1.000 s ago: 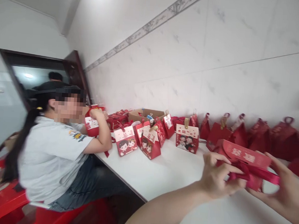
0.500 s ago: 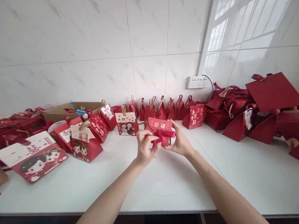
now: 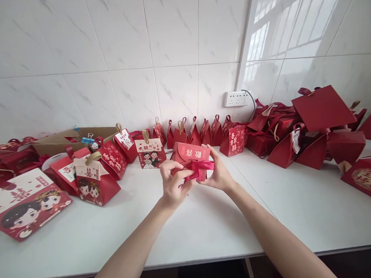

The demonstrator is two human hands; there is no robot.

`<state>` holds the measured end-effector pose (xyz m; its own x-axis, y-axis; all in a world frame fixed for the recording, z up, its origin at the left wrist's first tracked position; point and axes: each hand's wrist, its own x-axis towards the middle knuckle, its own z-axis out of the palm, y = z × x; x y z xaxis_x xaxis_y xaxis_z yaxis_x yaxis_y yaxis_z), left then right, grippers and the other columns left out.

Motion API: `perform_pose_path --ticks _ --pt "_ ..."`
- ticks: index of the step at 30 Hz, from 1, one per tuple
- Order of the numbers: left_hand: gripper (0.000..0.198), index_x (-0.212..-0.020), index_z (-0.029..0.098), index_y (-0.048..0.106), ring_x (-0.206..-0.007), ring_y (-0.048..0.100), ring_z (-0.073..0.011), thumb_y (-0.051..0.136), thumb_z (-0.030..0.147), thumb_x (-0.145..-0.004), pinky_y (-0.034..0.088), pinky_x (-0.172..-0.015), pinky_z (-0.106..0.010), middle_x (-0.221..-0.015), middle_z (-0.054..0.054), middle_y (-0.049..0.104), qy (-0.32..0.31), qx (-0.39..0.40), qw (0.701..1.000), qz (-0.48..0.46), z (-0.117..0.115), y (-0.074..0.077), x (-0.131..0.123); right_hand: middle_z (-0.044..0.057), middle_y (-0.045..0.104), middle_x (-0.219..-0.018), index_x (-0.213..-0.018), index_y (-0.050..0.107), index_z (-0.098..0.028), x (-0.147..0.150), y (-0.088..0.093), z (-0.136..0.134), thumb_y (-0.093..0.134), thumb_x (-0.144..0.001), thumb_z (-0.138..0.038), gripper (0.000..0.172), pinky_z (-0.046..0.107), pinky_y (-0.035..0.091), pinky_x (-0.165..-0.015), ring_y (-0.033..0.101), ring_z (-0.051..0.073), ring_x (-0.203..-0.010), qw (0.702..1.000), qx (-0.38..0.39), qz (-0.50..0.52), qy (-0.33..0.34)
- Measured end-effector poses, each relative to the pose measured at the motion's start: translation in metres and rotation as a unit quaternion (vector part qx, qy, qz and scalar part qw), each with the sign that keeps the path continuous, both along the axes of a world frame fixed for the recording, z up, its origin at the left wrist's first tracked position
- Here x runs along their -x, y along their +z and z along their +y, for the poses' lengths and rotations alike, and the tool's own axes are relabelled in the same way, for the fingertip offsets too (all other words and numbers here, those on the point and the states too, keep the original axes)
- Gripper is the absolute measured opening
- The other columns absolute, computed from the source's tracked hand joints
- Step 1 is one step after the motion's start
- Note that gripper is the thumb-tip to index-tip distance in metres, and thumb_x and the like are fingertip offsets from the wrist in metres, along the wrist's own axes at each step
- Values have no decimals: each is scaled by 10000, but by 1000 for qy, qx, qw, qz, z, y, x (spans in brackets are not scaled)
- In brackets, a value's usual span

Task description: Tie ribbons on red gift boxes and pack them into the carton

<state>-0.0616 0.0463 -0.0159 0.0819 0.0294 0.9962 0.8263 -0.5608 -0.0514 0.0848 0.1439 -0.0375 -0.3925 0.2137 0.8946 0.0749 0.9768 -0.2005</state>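
Note:
A small red gift box (image 3: 189, 152) with pale characters on its flap is held just above the white table (image 3: 199, 223), near the middle of the view. My left hand (image 3: 172, 182) pinches the red ribbon (image 3: 199, 166) at the box's front. My right hand (image 3: 217, 170) grips the box and the ribbon's other end from the right side. Both hands have their fingers closed.
Red gift boxes line the tiled wall: a cartoon-couple box (image 3: 91, 179), a flat printed box (image 3: 24, 206) at left, a brown cardboard box (image 3: 69, 138), a heap of dark red boxes (image 3: 311, 130) at right. A wall socket (image 3: 235, 99) sits behind.
The view swung right, away from a seated person at the left end of the table. My hands keep hold of the red box and its ribbon, now centred.

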Motion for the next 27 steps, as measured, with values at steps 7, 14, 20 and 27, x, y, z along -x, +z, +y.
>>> perform_pose_path --ticks 7,14,20,27 --pt "116 -790 233 609 -824 438 -160 552 309 -857 405 -717 -321 -870 -27 383 8 -28 998 56 -7 7 -3 196 325 -1410 -1434 77 -252 -2 6 -6 737 -658 -455 1038 435 545 -836 417 330 -1266 999 15 22 38" --pt "141 -757 228 610 -822 429 -160 550 302 -860 382 -716 -322 -853 -26 375 4 -53 996 69 -13 14 -7 188 297 -1426 -1431 102 -275 0 8 -10 759 -638 -456 1045 429 546 -837 405 329 -1277 995 28 51 86" --pt "122 -760 223 614 -822 431 -161 565 289 -850 381 -718 -320 -858 -28 386 2 -54 996 70 -14 14 -7 181 286 -1431 -1429 101 -293 0 8 -11 750 -634 -494 1046 429 552 -830 410 325 -1275 994 36 52 89" --pt "98 -771 214 607 -831 418 -164 580 276 -842 371 -720 -316 -862 -30 390 0 -50 996 71 -14 14 -6 177 272 -1444 -1432 96 -288 0 8 -10 747 -643 -489 1042 445 535 -860 377 334 -1297 994 30 53 93"
